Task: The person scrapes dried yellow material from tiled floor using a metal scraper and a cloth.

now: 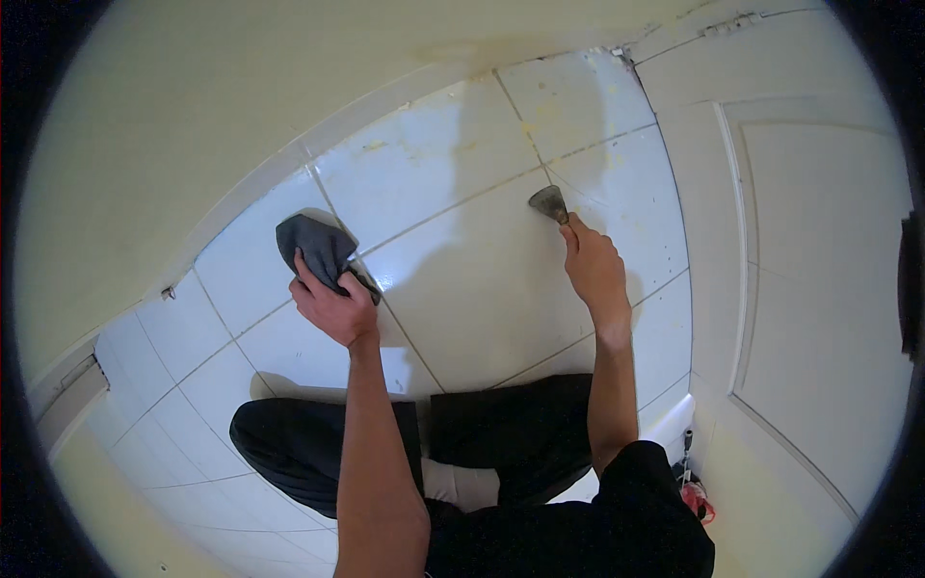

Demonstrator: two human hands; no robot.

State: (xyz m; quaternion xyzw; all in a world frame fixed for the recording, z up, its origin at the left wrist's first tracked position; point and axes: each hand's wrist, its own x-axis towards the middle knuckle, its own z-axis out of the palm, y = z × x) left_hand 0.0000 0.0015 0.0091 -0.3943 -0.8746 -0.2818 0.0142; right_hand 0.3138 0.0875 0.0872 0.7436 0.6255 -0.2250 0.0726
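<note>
My left hand point(332, 306) grips a dark grey cloth point(315, 241), bunched up against the white floor tiles point(482, 289). Its fingers press into the folds. Off to the right, my right hand point(594, 262) is closed around the handle of a scraper point(550, 203). The scraper has a wide, flared, worn-looking metal blade pointing up and to the left, over the tiles near a grout line. Whether the blade touches the floor I cannot tell. Most of its handle is hidden in my fist.
A cream wall with a tile skirting point(252, 188) curves along the far and left side. Yellowish specks and smears point(544, 116) mark the far tiles. On the right stands a pale panelled door point(819, 241). A red and white bag point(696, 501) lies at the lower right.
</note>
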